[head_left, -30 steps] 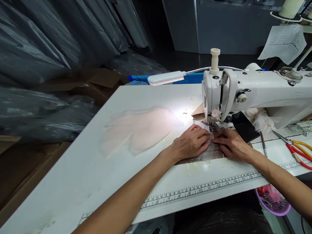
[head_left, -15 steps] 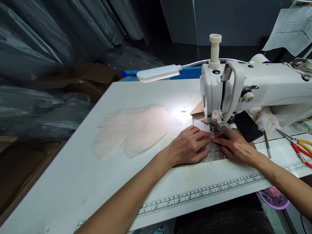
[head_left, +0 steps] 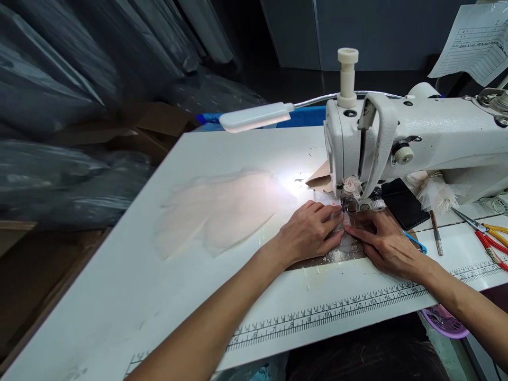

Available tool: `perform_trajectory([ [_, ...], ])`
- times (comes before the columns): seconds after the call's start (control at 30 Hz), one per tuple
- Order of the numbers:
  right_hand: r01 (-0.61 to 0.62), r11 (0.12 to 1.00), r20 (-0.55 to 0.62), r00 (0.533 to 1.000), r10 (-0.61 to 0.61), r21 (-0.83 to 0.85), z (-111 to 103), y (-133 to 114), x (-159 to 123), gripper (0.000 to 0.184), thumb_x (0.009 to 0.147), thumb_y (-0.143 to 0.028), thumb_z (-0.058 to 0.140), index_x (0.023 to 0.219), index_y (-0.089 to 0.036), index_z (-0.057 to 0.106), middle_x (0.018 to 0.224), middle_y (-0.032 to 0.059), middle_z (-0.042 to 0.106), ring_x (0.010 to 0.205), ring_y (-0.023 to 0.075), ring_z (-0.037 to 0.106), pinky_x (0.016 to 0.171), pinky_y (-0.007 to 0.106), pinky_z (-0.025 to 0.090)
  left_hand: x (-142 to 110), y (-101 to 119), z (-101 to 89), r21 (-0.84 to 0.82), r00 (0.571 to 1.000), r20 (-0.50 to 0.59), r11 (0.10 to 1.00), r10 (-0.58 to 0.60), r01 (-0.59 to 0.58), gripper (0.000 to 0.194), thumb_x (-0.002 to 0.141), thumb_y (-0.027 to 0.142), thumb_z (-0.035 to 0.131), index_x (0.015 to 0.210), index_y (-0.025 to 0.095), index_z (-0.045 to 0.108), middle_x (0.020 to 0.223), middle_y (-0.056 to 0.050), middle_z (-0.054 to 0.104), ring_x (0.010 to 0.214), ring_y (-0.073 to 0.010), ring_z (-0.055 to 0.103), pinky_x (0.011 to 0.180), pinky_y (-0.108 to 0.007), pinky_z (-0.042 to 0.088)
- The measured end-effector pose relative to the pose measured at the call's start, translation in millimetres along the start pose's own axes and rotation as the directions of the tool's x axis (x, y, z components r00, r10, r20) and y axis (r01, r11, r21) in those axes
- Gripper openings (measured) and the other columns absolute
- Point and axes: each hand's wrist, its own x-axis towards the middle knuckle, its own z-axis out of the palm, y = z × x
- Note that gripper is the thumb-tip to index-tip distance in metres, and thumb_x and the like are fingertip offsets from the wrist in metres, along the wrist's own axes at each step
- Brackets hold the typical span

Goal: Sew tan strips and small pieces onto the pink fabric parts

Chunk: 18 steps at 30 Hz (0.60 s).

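A strip of thin, sheer fabric (head_left: 347,242) lies under the presser foot (head_left: 351,205) of a white sewing machine (head_left: 361,143). My left hand (head_left: 311,233) rests on its left side, fingers bent and pressing the fabric just in front of the foot. From the right, my right hand (head_left: 384,243) holds the same fabric, its fingertips close to the left ones and the needle area. Part of the strip is hidden beneath both hands. A blue pin-like clip (head_left: 416,243) shows beside my right wrist.
Pale sheer cut pieces (head_left: 238,209) lie on the white table (head_left: 138,296) at left. A lamp (head_left: 256,117) hangs above. Right of the machine's needle end are a black phone (head_left: 407,205), a pen-like tool (head_left: 435,233) and scissors (head_left: 482,227). A printed ruler (head_left: 329,316) runs along the front edge.
My right hand has shifted slightly and flattened, uncovering the blue clip. The fabric between the hands has moved a little toward the needle. My left hand has stayed almost in place.
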Motion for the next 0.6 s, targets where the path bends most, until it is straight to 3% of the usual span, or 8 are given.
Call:
perform_trajectory([
  [0.13, -0.041, 0.999, -0.005, 0.999, 0.041, -0.036, 3.7, -0.8, 0.1, 0.053, 0.087, -0.01, 0.048, 0.135, -0.029, 0.055, 0.121, 0.013, 0.054, 0.11, 0.029, 0.053, 0.091, 0.05, 0.052, 1.8, -0.7, 1.9, 0.016, 0.998, 0.01, 0.998, -0.054, 0.054, 0.033, 0.096, 0.034, 0.046, 0.103, 0.015, 0.071, 0.114, -0.011, 0.069, 0.086, -0.0224, 0.065, 0.074, -0.038, 0.051],
  [0.4, -0.02, 0.999, -0.035, 0.999, 0.019, -0.031, 4.6, 1.3, -0.7, 0.048, 0.091, -0.015, 0.046, 0.137, -0.025, 0.052, 0.121, 0.0144, 0.054, 0.108, 0.0293, 0.054, 0.09, 0.051, 0.053, 3.2, -4.4, 3.5, -0.019, 0.995, -0.065, 0.997, -0.073, 0.072, 0.031, 0.096, 0.036, 0.046, 0.103, 0.015, 0.068, 0.109, -0.011, 0.068, 0.086, -0.022, 0.061, 0.074, -0.039, 0.047],
  [0.5, -0.014, 1.0, -0.079, 0.997, 0.016, 0.025, 0.9, 0.9, 0.1, 0.048, 0.092, -0.014, 0.045, 0.138, -0.024, 0.049, 0.119, 0.0135, 0.055, 0.108, 0.0268, 0.056, 0.09, 0.047, 0.055, 9.7, -14.4, -1.2, -0.003, 0.987, -0.148, 0.998, -0.069, 0.069, 0.028, 0.093, 0.035, 0.047, 0.099, 0.015, 0.066, 0.1, -0.012, 0.067, 0.086, -0.0239, 0.057, 0.073, -0.041, 0.044],
  [0.6, -0.027, 0.999, -0.152, 0.988, 0.03, 0.024, -2.7, 1.3, 1.7, 0.042, 0.092, -0.013, 0.045, 0.132, -0.02, 0.055, 0.115, 0.0141, 0.059, 0.105, 0.0265, 0.058, 0.088, 0.046, 0.055, 22.6, -31.5, -4.0, 0.053, 0.988, -0.102, 0.992, -0.113, 0.118, 0.026, 0.093, 0.027, 0.042, 0.092, 0.016, 0.065, 0.09, -0.011, 0.065, 0.082, -0.0233, 0.055, 0.07, -0.039, 0.042],
])
